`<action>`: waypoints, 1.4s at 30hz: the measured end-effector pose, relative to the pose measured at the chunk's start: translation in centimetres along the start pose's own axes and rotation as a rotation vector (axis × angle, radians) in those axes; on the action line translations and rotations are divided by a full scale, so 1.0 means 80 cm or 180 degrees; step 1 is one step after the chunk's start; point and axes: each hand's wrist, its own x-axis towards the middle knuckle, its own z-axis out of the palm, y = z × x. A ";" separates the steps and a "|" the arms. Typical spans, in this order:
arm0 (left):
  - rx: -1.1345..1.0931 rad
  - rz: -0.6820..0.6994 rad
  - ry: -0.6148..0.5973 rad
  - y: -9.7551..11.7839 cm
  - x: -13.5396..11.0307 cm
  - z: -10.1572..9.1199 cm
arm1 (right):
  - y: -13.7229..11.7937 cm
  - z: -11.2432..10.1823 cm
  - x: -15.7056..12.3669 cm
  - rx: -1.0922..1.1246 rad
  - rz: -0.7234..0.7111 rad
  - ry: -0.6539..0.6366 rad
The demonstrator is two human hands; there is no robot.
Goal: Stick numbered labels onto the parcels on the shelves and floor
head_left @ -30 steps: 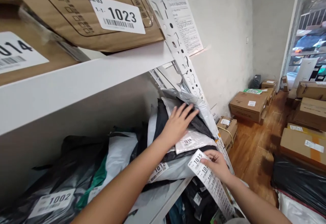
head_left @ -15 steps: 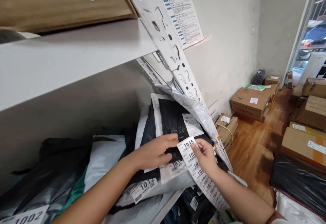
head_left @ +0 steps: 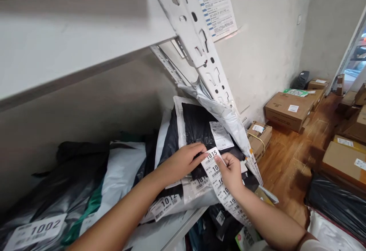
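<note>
My right hand [head_left: 230, 173] pinches a long white strip of numbered barcode stickers [head_left: 221, 190]; its top sticker reads 1015. My left hand [head_left: 183, 161] has its fingers curled at the strip's top edge, fingertips on the 1015 sticker. Both hands hover over a black mailer bag [head_left: 200, 129] with a white shipping label [head_left: 220, 135], stacked on other poly bags on the shelf. Below it lie bags labelled 1014 [head_left: 200, 184] and 1012 [head_left: 166, 205].
A white metal shelf board [head_left: 71, 37] runs overhead, its perforated upright [head_left: 206, 60] slanting down right. More bags fill the shelf, one tagged 1002 [head_left: 37, 230]. Cardboard boxes [head_left: 287, 110] and black bags [head_left: 337, 205] stand on the wooden floor at right.
My left hand came off the bags and back to the sticker strip. My right hand raised the strip over the black bag. The view dropped and the boxes numbered 1023 left the frame.
</note>
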 end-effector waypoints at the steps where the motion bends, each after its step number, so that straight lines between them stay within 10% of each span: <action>1: 0.0009 -0.0012 0.0034 0.001 0.000 0.001 | -0.002 0.000 0.000 -0.0039 -0.0011 0.0009; 11: 0.0591 0.0100 0.0314 -0.007 0.000 0.018 | -0.003 -0.002 0.000 -0.0119 -0.0059 -0.0047; 18: 0.2447 0.0232 0.0619 0.002 0.007 0.040 | -0.014 -0.016 -0.001 -0.0485 0.0071 -0.0476; 24: 0.2709 0.0173 0.0497 0.020 0.008 0.040 | -0.014 -0.041 -0.013 -0.0715 -0.0215 -0.0083; 32: 0.2426 -0.0297 0.0480 0.036 0.015 0.045 | -0.041 -0.145 -0.044 -0.0691 0.0328 -0.0161; 36: 0.2089 -0.0785 0.1191 0.039 0.018 0.045 | -0.066 -0.208 -0.038 -0.0455 0.0064 0.0190; 42: 0.1651 -0.0267 0.1359 0.048 -0.014 0.048 | -0.073 -0.273 -0.030 -0.0531 -0.0299 0.0192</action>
